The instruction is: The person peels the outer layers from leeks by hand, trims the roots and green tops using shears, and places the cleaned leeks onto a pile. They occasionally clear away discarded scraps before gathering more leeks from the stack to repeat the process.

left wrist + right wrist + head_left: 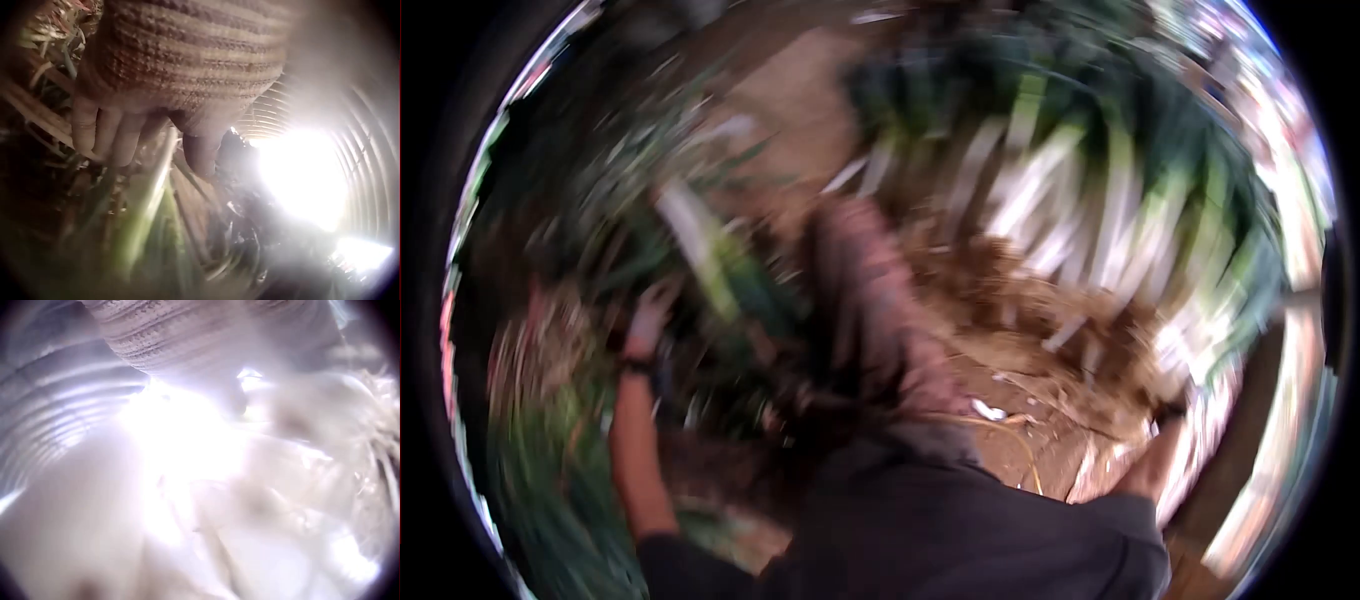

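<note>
My left hand [652,312], in a knitted fingerless glove, reaches down among leafy stalks at the left. In the left wrist view its fingers [128,137] hang down with the thumb apart. A leek [147,219] with a white shank and green leaves lies just beyond, overlapping the gap between fingers and thumb. The head view shows a blurred leek [700,240] right of that hand. At the right edge of the leek pile [1060,200], my gloved right hand [181,337] is beside pale shanks [269,550]. Glare hides most of its fingers; I cannot tell what they hold.
Brown soil [1000,350] with loose roots lies before the pile. My leg in reddish trousers [880,300] stands between the pile and the left-hand stalks. More green stalks [550,460] lie at lower left. A ribbed arched cover [369,156] shows overhead.
</note>
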The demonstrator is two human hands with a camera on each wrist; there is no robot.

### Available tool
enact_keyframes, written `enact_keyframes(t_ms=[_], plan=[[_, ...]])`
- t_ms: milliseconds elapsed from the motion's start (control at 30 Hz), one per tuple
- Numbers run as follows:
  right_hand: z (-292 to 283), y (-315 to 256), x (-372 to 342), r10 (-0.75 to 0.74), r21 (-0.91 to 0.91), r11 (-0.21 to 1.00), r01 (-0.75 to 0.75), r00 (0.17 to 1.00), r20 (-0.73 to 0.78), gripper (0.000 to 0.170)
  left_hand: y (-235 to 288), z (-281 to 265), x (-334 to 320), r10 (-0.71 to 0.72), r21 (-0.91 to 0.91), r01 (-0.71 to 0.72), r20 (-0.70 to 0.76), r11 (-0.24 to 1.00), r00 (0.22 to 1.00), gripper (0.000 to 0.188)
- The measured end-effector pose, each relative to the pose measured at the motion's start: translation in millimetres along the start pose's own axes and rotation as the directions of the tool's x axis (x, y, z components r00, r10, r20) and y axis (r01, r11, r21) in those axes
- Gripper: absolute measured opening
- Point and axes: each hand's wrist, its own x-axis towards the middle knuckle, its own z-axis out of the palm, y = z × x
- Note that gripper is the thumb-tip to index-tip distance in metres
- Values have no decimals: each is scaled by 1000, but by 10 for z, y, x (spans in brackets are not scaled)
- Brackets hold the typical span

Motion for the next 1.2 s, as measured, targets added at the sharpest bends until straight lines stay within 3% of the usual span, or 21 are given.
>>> enact_keyframes(t_ms=[33, 67, 100, 200, 300, 333, 367, 433, 467, 500, 633, 667, 700, 767, 800, 933, 1033, 1067, 1100, 1133, 1200], plan=[[-47, 23, 25, -15, -5, 1000, 15, 999, -50, 40, 120, 84, -265, -225, -396, 163, -114, 904, 968, 41], [-125, -63, 56, -26, 12, 1000, 27, 992, -124, 39, -148, 52, -260, -309, -114, 299, -80, 947, 948, 42], [-233, -198, 76, -37, 52, 997, 49, 977, -211, 39, -162, 129, -432, -297, -78, 289, -125, 954, 947, 42], [-583, -861, 169, -107, 317, 909, 272, 885, -453, 39, -469, 455, -630, -413, -249, 435, 137, 865, 900, 38], [-959, -2341, -198, -297, 659, 475, 583, 811, -504, 37, -408, 981, -586, -382, -314, 402, 128, 860, 915, 36], [-1115, -2984, -483, -381, 749, 258, 610, 777, -501, 33, -654, 1233, -483, -231, -367, 234, 51, 901, 972, 38], [-1503, -3627, -1120, -498, 899, 138, 417, 814, -301, 32, -557, 1314, -409, -239, -156, 234, -14, 960, 971, 46], [-1667, -4613, -2159, -787, 932, 63, 358, 591, -174, 32, -604, 1684, -278, -382, -137, 357, -281, 924, 880, 71], [-1875, -4984, -2881, -893, 973, 93, 212, 449, -13, 29, -438, 1652, -286, -373, -330, 286, -238, 900, 897, 76], [-1519, -5335, -3276, -970, 993, -3, 118, 239, -31, 28, -440, 1721, -247, -437, -448, 302, -236, 842, 868, 83], [-1288, -6197, -5287, -963, 985, 105, 137, -231, 135, 20, -423, 1725, -266, -569, -735, 336, -82, 589, 818, 90], [-883, -6438, -5648, -972, 967, -46, 249, -235, 15, 24, -101, 1593, -417, -610, -799, 321, -72, 509, 789, 77], [-582, -6625, -5912, -977, 881, -196, 430, -163, -138, 35, 21, 1487, -535, -480, -732, 233, -144, 640, 865, 68], [-274, -6920, -6249, -980, 807, -43, 589, -180, 80, 46, -271, 1615, -589, -289, -777, -14, -250, 629, 924, 55], [-512, -6871, -6380, -967, 892, 77, 446, -185, 176, 50, -352, 1642, -571, -260, -786, -96, -313, 610, 913, 51], [-409, -6959, -6983, -991, 905, -41, 424, -136, 18, 42, -147, 1405, -743, -281, -716, -158, -453, 679, 846, 44], [-822, -6967, -7125, -978, 989, -116, 88, -182, -98, 35, -360, 1169, -926, -76, -251, -66, -517, 966, 852, 39], [-1070, -6967, -7139, -969, 993, -47, -110, -234, -72, 31, -305, 901, -1057, 9, -234, -124, -440, 964, 898, 37], [-1027, -7035, -7192, -963, 995, 12, -95, -270, -14, 32, -242, 622, -1191, 93, -228, -183, -356, 956, 930, 36], [-978, -7086, -7245, -951, 995, 70, -77, -305, 44, 32, -879, 642, -1150, -76, -401, -112, -423, 909, 903, 33], [-1321, -6854, -7320, -967, 985, 3, -172, -253, -41, 32, -658, 5, -1467, -273, -152, 227, -586, 962, 763, 32]])
